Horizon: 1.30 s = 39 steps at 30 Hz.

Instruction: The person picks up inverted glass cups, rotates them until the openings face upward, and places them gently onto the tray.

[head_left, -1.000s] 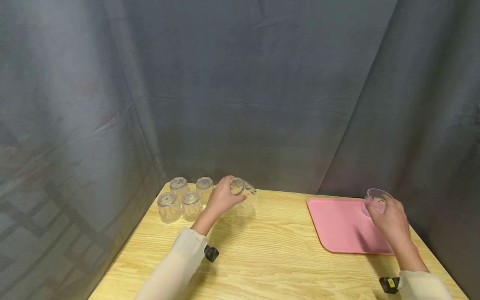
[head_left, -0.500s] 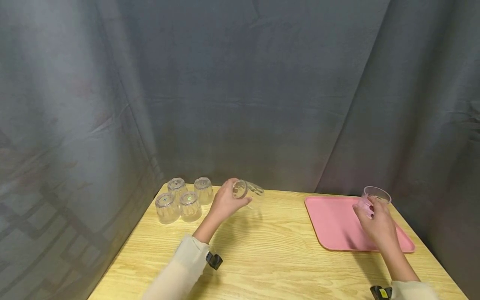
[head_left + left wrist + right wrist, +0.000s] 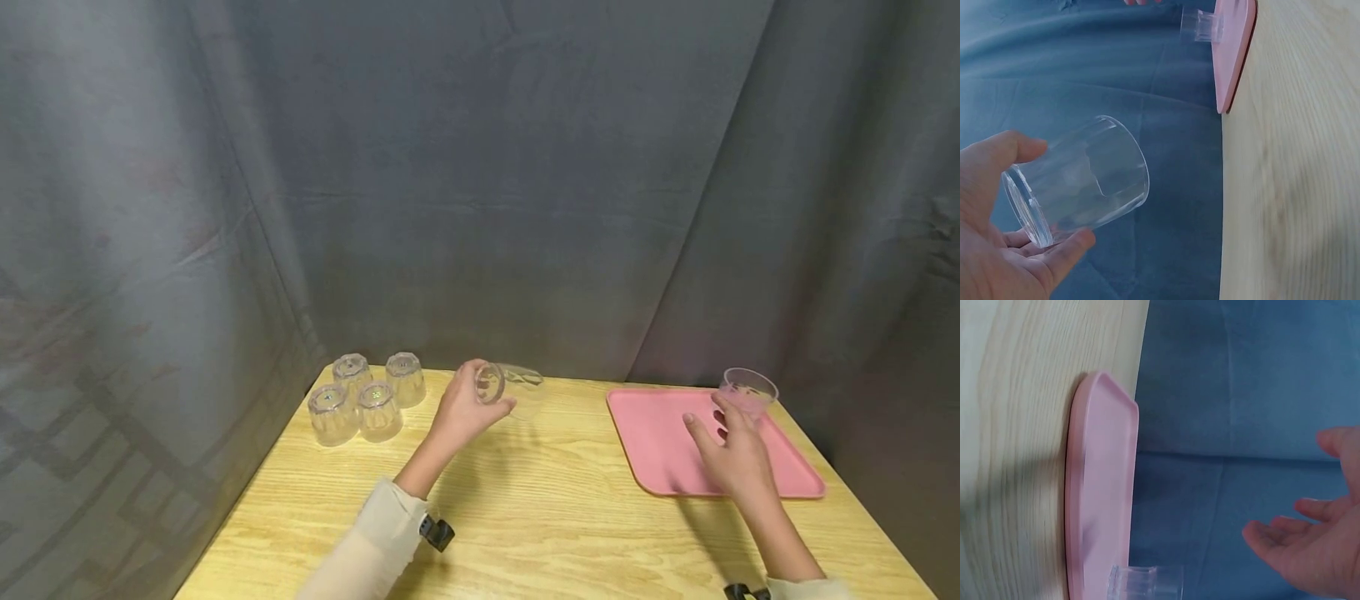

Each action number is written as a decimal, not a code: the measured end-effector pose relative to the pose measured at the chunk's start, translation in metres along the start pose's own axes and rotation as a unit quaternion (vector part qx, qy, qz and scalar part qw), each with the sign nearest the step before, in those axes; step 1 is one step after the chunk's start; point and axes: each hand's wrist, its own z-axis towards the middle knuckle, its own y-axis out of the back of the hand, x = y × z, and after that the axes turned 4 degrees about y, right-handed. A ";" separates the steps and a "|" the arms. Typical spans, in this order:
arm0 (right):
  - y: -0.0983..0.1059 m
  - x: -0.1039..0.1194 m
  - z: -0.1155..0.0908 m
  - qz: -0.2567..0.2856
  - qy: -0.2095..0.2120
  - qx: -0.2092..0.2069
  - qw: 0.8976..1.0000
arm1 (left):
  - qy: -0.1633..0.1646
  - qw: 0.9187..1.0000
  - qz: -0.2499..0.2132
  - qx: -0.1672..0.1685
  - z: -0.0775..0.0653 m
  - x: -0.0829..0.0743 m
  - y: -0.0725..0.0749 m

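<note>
My left hand (image 3: 467, 408) grips a clear plastic cup (image 3: 1088, 178) near its base, thumb on one side and fingers on the other. The cup is tipped on its side above the table, its mouth turned right in the head view. A second clear cup (image 3: 748, 392) stands upright at the far right of the pink tray (image 3: 660, 442). Close to that cup, my right hand (image 3: 735, 458) hovers over the tray with spread, relaxed fingers. In the right wrist view this hand (image 3: 1316, 537) is apart from the cup (image 3: 1147, 584), holding nothing.
Several clear cups stand upside down in a cluster at the back left of the wooden table (image 3: 555, 517), among them a front one (image 3: 332, 417). A grey curtain (image 3: 480, 208) hangs behind the table and along both sides.
My right hand has let go of the cup on the tray and drawn back left. The left hand has moved slightly right, and its cup has tilted further onto its side.
</note>
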 end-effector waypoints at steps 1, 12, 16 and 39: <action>0.000 0.001 -0.001 0.003 0.000 0.002 1.000 | 0.000 1.000 0.001 0.000 -0.001 0.000 -0.001; -0.008 0.012 -0.011 0.031 -0.006 0.021 0.999 | 0.001 1.000 -0.019 -0.002 -0.011 -0.007 -0.010; -0.011 0.017 -0.015 0.042 0.000 0.025 0.999 | 0.008 0.999 -0.033 -0.005 -0.014 -0.008 -0.011; -0.034 0.054 -0.039 0.119 0.054 0.031 0.991 | 0.000 0.988 -0.149 0.042 -0.027 -0.018 -0.029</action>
